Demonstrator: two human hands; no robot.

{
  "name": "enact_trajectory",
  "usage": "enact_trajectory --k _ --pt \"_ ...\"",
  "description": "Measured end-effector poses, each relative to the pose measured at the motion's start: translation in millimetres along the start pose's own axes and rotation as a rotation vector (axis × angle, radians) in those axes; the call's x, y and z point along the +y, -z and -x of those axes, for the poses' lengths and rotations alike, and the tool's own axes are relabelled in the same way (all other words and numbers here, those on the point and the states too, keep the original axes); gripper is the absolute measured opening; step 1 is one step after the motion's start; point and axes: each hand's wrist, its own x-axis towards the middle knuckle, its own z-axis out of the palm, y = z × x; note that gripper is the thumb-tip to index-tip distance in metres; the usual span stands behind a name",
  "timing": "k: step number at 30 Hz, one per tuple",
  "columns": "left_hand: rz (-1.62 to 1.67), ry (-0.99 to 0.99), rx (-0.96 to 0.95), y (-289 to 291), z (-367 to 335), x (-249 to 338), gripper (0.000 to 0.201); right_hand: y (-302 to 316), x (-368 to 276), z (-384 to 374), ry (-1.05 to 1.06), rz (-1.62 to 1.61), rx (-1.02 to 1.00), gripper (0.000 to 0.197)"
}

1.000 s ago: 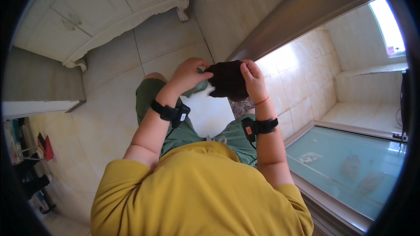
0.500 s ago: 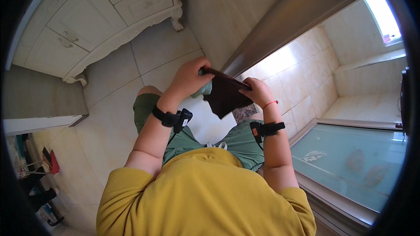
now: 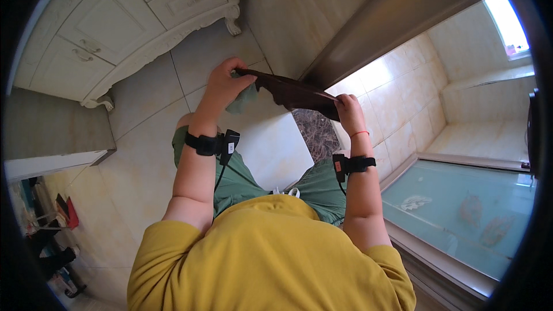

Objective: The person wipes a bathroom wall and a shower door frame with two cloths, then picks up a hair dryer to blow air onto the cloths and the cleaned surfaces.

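Note:
A dark brown cloth (image 3: pixel 296 93) is stretched between my two hands, sagging a little along its lower edge. My left hand (image 3: pixel 222 83) pinches its left end, thumb against the fingers. Beneath that hand hangs a crumpled pale green cloth (image 3: pixel 243 99), which seems to be held there as well. The other end of the brown cloth is gripped by my right hand (image 3: pixel 350 114), lower and to the right. Both hands are out in front of me, above the floor.
A white carved cabinet (image 3: pixel 109 29) on short legs stands at the far left. A brown door frame (image 3: pixel 380 23) slants across the upper right. Nearer on the right is a frosted glass panel (image 3: pixel 455 201). Dark marbled stone (image 3: pixel 315 132) crosses the pale tiled floor (image 3: pixel 144 121).
My hands have moved apart, the left one going left and slightly up. The brown cloth has gone from hanging bunched to drawn out between them, uncovering the dark stone below.

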Motion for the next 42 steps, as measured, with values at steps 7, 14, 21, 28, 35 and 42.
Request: enact_trajectory --k 7,14,21,28,35,42 --pt "0.341 0.275 0.003 -22.8 -17.5 -25.6 0.034 -5.4 -10.9 -2.3 -0.757 -1.104 -0.35 0.03" --pt "0.129 0.069 -0.284 -97.4 23.0 -21.8 0.031 -53.4 -43.0 0.5 -0.751 -1.339 -0.58 0.041" --pt "0.235 0.018 -0.59 -101.5 59.6 2.6 0.027 -57.0 -63.1 9.7 -0.527 -1.271 -0.4 0.026" --pt "0.229 0.072 -0.221 -74.3 23.1 -50.2 0.039 -24.1 -80.4 1.8 -0.285 -0.991 -0.436 0.033" --pt "0.394 0.131 -0.409 -69.2 19.3 -29.1 0.03 -0.6 -65.0 1.6 0.267 -0.488 -0.365 0.031" --pt "0.084 -0.136 -0.16 -67.1 20.3 -4.7 0.018 -1.1 -23.2 14.3 0.171 -0.027 -0.224 0.021"
